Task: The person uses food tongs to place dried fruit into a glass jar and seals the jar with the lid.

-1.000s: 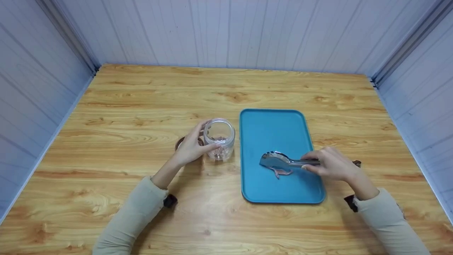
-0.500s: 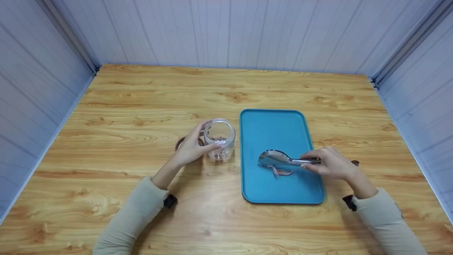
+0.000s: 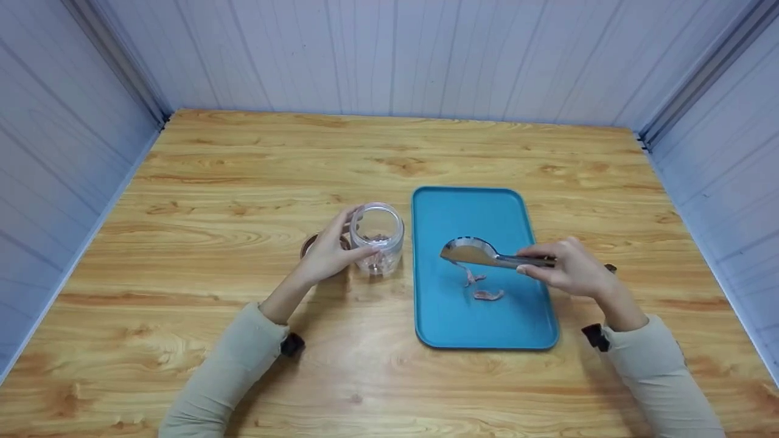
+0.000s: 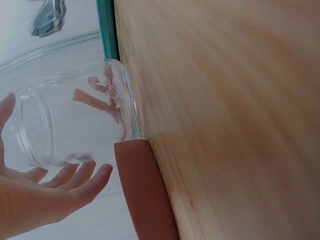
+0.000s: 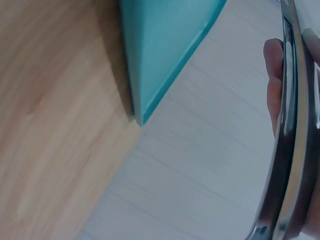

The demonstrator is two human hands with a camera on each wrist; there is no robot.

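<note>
Nearest are the two beige sleeves (image 3: pixel 225 365), each with a black wrist mount (image 3: pixel 293 345) beside its cuff. On the near half of the blue tray (image 3: pixel 465 213), to the right, lies a loose pinkish strip (image 3: pixel 489 295). Just beyond it, a second pinkish strip (image 3: pixel 470 278) hangs from the head of the metal serving tongs (image 3: pixel 484 255); whether its lower end touches the tray, I cannot tell. The right hand (image 3: pixel 572 267) grips the tongs' handles between thumb and fingers, squeezed close together; the gap at the head is hard to judge. Left of the tray stands an open clear jar (image 3: pixel 384 258), upright, with several pinkish-brown strips (image 4: pixel 110 100) at its bottom. The left hand (image 3: pixel 328 258) holds it, thumb on the near side and fingers curled round the far side. A brown lid (image 4: pixel 142 190) lies on the wood-grain table (image 3: pixel 243 158) at the jar's left. A pale panelled wall (image 3: pixel 365 55) rises at the far edge.
</note>
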